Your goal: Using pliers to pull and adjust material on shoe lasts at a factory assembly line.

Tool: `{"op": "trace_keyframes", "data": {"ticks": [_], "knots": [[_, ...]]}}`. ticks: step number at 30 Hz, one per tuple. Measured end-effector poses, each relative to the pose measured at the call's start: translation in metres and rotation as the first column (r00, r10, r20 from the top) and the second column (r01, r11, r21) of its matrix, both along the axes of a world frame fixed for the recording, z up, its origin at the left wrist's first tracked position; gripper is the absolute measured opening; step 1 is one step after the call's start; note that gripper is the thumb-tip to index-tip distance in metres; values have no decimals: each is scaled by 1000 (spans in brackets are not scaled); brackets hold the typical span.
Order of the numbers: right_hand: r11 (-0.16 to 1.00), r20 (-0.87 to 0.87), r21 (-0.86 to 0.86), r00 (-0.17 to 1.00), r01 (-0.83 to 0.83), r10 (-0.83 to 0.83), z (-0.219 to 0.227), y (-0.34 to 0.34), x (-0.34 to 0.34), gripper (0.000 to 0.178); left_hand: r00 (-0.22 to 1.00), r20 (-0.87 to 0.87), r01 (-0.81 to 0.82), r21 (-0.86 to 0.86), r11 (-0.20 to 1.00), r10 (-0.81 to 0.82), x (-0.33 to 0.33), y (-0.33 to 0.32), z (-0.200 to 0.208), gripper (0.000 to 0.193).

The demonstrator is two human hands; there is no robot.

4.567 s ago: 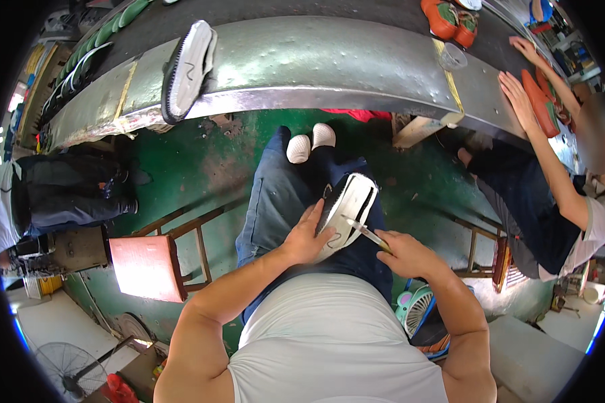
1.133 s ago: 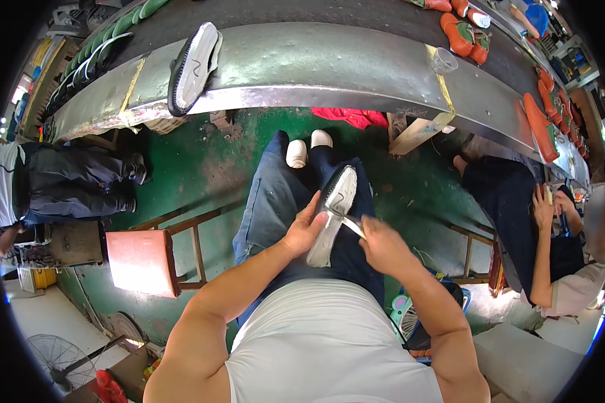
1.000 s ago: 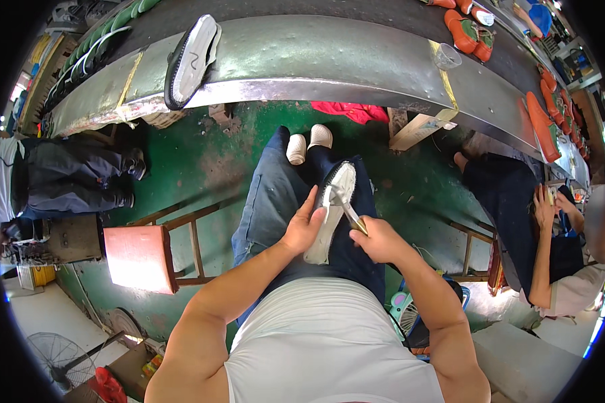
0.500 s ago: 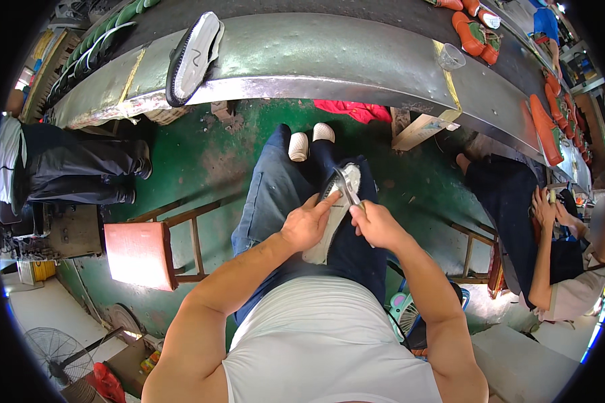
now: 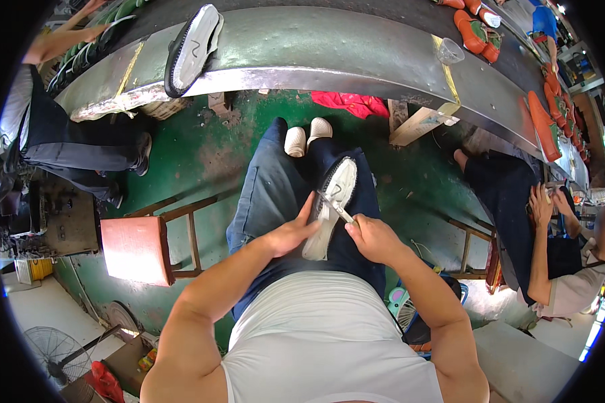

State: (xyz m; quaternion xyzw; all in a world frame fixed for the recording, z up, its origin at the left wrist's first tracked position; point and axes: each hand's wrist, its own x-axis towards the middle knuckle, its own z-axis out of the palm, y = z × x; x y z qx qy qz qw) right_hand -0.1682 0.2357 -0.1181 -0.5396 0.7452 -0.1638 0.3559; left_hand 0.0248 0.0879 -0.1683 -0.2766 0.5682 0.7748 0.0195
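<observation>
On my lap lies a shoe point(image 5: 341, 181), its pale grey underside up and its black toothed rim showing along the toe. My right hand point(image 5: 376, 237) is closed round the handle of a metal hand tool point(image 5: 336, 207). That tool's narrow head crosses the middle of the shoe; its exact kind cannot be made out. Beside the shoe's left edge is my left hand point(image 5: 292, 233), its index finger stretched out and apart from the thumb. The thumb comes close to the shoe's heel half; whether it touches cannot be told.
Ahead runs a metal-edged bench point(image 5: 282, 47) bearing a second, similar shoe point(image 5: 193, 54), a clear cup point(image 5: 450, 51) and several orange shoes point(image 5: 476, 35). A brown stool point(image 5: 136, 248) stands left. Another person point(image 5: 551, 248) sits at right, and one point(image 5: 81, 144) stands at left.
My left hand has moved back and left, its finger off the shoe's sole. The tool has swung to a flatter slant and shifted toward the shoe's middle. The person at left now reaches over the bench.
</observation>
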Motion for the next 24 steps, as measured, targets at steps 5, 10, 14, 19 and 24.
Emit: {"op": "trace_keyframes", "data": {"ticks": [5,10,14,19,24], "knots": [[998,112,-50,993,31,-26,29,1,15,40,996,33,80,-71,994,-78,18,10,-6,92],[990,15,101,995,-97,96,5,16,19,36,997,56,62,-163,985,-54,12,11,0,96],[972,409,-101,899,213,-155,-24,45,5,36,974,13,-220,272,937,225,29,-12,10,76],[862,706,211,537,461,-461,-43,52,-7,47,919,-235,-267,220,938,317,18,-64,118,71],[871,719,243,524,427,-457,-62,32,-22,52,902,-277,-315,105,943,332,-76,-186,213,75]]}}
